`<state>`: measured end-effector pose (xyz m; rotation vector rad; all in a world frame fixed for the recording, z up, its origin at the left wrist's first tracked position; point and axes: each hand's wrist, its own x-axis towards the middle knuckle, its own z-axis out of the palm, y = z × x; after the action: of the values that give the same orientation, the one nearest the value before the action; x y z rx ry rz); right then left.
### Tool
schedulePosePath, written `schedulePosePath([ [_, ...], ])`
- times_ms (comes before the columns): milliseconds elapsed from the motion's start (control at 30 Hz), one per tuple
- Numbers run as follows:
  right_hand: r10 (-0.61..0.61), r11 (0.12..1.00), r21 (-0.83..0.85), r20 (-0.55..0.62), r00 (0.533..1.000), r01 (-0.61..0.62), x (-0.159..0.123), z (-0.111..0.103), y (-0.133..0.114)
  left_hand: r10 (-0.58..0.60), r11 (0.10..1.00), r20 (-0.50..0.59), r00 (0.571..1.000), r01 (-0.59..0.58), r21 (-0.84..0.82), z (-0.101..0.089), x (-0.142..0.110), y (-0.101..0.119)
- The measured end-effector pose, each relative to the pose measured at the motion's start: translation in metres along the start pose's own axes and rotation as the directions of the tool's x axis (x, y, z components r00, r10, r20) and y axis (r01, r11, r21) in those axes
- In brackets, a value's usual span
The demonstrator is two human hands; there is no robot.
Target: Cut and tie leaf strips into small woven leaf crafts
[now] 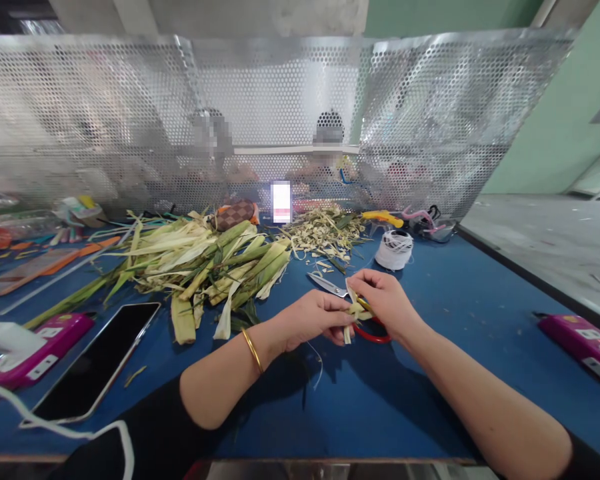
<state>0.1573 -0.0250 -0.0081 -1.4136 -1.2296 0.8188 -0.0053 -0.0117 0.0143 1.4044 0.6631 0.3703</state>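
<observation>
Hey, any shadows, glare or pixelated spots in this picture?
Head view: soft shadows lie on the table below the left hand and right hand; in head view, the mesh shines pale in patches, and the bright rectangle is pixelated.

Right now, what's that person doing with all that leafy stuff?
The person's left hand and right hand are both pinching some pale leafy strips. Red-handled scissors lie on the blue table, partly hidden by the hands. A heap of long husks lies to the left, small scraps farther back, and a spool of white thread beyond the right hand.
</observation>
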Motion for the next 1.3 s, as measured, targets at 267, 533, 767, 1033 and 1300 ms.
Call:
schedulePosePath([
  [267,-0.125,0.986,-0.103,0.060,0.990,0.130,-0.005,0.004,-0.003,-0.079,0.997,-0.187,0.979,0.074,-0.036,0.013,0.001,-0.005],
  [533,-0.324,0.910,-0.302,-0.095,0.941,0.283,-0.002,-0.004,0.000,-0.121,0.980,-0.267,0.956,0.072,-0.186,0.007,0.003,-0.003],
  [767,-0.739,0.072,-0.484,0.561,0.372,0.872,-0.025,0.001,-0.021,-0.081,0.928,-0.422,0.903,-0.086,-0.362,0.001,0.010,-0.010],
  [1033,-0.704,-0.218,-0.602,0.643,0.303,0.768,-0.030,0.015,-0.008,0.011,0.951,-0.493,0.870,-0.162,-0.265,0.002,0.013,-0.012],
  [1300,-0.833,0.001,-0.478,0.486,0.265,0.878,-0.039,0.011,-0.011,0.086,0.962,-0.605,0.791,-0.223,-0.156,-0.006,0.016,-0.006],
])
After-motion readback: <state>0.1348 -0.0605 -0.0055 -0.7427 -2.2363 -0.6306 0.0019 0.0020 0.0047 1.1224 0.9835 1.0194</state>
